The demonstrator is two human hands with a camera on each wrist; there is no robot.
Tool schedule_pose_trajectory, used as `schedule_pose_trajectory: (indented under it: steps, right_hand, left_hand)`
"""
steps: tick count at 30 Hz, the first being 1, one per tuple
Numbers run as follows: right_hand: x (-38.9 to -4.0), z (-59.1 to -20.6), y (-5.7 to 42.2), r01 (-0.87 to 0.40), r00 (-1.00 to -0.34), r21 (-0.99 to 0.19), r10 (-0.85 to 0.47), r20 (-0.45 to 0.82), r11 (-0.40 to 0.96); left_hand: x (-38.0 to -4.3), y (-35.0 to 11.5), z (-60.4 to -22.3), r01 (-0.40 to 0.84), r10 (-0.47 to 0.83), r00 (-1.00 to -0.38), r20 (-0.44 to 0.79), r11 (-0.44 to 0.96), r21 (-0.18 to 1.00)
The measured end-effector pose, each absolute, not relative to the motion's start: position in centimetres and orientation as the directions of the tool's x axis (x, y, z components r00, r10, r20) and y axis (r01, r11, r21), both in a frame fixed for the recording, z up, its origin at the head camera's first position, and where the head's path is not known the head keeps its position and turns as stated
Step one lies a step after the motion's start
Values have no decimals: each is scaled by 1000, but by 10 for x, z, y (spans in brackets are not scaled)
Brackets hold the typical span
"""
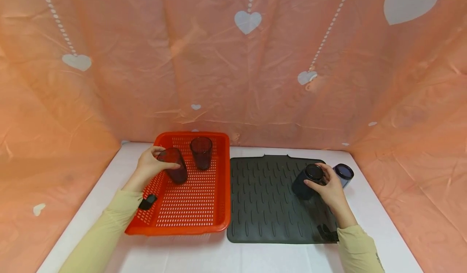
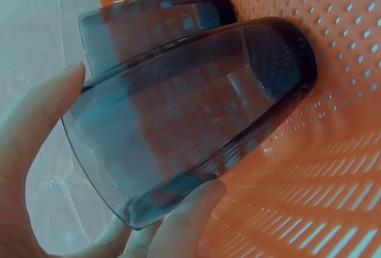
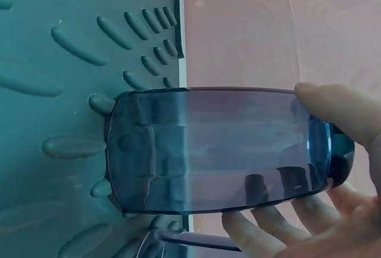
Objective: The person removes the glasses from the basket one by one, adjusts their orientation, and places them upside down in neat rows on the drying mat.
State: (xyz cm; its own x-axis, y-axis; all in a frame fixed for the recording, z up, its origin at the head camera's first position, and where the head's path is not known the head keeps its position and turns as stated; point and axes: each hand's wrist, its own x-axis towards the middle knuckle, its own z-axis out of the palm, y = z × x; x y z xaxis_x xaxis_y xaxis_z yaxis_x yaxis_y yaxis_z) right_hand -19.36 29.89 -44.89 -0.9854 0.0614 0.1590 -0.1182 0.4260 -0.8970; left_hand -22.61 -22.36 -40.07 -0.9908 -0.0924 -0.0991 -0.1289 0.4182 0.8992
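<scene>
My left hand [image 1: 155, 162] grips a dark tinted drinking glass [image 1: 177, 169] near its rim, inside the orange basket [image 1: 223, 184]. That glass tilts, its mouth toward the hand. Beside it in the basket stands a second dark glass [image 1: 202, 155], also in the left wrist view [image 2: 161, 25]. Over the dark ribbed mat [image 1: 262, 200], my right hand [image 1: 331, 186] holds another tinted glass [image 1: 303, 186] by its thick base. The right wrist view shows this glass [image 3: 220, 151] upside down, its rim at the mat. Just beyond the hand is a further bluish glass [image 1: 344, 174], partly hidden.
The basket and mat lie side by side on a white table [image 1: 175, 252]. Behind and at both sides hangs an orange-pink sheet [image 1: 219, 74] with white hearts. The basket's raised wall stands between its glasses and the mat.
</scene>
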Motion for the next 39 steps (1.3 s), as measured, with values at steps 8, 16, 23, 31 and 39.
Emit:
schedule_pose_trajectory:
  steps: [8,16,23,31,39]
  right_hand:
    - [-194,-448,297,-108,-986,-897,72,153,428]
    - [-193,-444,295,-92,-988,-900,77,137,426]
    - [-192,-443,295,-83,-990,-904,68,123,419]
    - [-195,-445,297,-75,-992,-911,59,108,405]
    - [-195,-445,297,-86,-991,-908,57,119,410]
  left_hand:
    - [-221,-226,-405,-104,-108,-992,-68,370,923]
    - [-214,-225,-400,-124,-131,-988,-86,316,941]
    - [-207,-223,-395,-131,-139,-986,-90,320,939]
    - [-200,-221,-389,-111,-155,-986,-64,323,940]
    - [-195,-218,-383,-84,-162,-986,-46,238,968]
